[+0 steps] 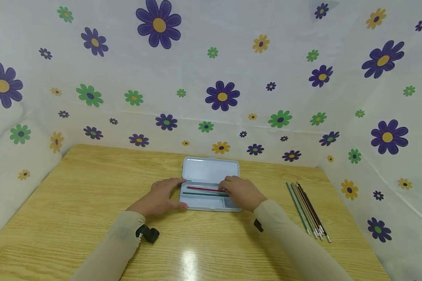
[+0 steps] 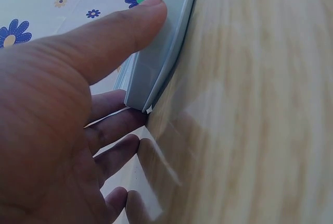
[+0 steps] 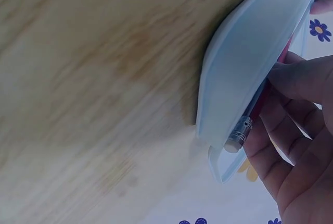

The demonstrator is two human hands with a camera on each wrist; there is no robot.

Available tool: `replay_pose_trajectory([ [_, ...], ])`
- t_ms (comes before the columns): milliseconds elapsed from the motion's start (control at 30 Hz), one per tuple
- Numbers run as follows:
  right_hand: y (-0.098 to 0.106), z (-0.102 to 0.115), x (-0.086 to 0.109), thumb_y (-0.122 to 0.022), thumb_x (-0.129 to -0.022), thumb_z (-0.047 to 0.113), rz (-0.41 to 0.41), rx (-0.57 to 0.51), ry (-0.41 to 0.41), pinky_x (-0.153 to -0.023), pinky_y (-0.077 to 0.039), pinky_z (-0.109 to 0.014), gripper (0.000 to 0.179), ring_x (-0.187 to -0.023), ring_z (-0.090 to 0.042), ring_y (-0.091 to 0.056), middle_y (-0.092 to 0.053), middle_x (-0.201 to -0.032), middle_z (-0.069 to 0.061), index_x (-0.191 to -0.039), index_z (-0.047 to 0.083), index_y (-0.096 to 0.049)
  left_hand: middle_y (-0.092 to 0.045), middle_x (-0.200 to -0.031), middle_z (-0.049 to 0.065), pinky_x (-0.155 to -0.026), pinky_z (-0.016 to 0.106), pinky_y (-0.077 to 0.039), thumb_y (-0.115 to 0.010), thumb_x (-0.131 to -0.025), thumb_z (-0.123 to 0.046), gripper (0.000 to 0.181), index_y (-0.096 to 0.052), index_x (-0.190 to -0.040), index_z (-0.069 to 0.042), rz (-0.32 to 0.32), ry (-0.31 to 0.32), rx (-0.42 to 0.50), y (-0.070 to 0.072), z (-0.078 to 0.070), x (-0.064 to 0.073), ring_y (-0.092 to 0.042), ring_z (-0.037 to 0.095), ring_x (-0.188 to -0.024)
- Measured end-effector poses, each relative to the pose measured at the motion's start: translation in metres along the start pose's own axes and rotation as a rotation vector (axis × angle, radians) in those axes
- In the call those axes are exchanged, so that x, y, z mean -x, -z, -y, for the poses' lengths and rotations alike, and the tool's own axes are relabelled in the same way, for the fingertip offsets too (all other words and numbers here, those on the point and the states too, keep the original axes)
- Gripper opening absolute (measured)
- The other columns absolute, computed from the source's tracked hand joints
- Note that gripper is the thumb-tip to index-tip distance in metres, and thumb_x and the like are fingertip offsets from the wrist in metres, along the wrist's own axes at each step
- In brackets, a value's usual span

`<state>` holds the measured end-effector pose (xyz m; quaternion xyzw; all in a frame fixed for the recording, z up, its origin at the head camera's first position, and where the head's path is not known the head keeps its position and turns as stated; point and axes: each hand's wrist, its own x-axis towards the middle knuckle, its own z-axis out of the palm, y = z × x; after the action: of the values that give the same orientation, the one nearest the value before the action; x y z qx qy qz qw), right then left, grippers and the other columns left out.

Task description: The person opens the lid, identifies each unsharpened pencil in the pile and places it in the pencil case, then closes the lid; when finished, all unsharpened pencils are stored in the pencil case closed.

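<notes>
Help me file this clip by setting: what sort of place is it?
Probably a makeshift indoor recording corner: a flower-printed white sheet screens the back and both sides of the wood-grain table, and a small black device sits at the person's left sleeve.

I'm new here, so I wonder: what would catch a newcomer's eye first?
Probably the bold purple flowers on the white backdrop behind the table. Next, the open blue case, its left end touched by the left hand while the right hand grips a red pencil. Loose pencils lie farther right.
</notes>
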<state>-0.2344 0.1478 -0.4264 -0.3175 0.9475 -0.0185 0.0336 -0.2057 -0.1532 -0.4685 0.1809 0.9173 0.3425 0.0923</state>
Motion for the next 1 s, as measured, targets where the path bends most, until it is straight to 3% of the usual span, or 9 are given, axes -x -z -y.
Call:
replay_pose_trajectory([
  [333, -0.003, 0.006, -0.009, -0.068, -0.101, 0.016, 0.045, 0.001, -0.022, -0.099, -0.056, -0.034, 0.022, -0.101, -0.011, -0.064, -0.071, -0.113, 0.006, -0.120, 0.024, -0.075, -0.044, -0.161, 0.008, -0.125, 0.059, -0.014, -0.083, -0.083, -0.054, 0.091, -0.044, -0.156, -0.017, 0.001, 0.008, 0.005, -0.001, 0.001, -0.001, -0.034, 0.038, -0.151],
  [1000, -0.005, 0.007, -0.008, -0.064, -0.102, 0.010, 0.036, -0.090, 0.012, -0.090, -0.058, -0.030, 0.021, -0.090, -0.008, -0.063, -0.071, -0.104, 0.007, -0.112, 0.021, -0.078, -0.045, -0.160, 0.009, -0.124, 0.059, -0.015, -0.083, -0.083, -0.053, 0.091, -0.044, -0.156, -0.016, 0.006, 0.001, -0.004, 0.000, 0.001, -0.001, -0.034, 0.038, -0.151],
])
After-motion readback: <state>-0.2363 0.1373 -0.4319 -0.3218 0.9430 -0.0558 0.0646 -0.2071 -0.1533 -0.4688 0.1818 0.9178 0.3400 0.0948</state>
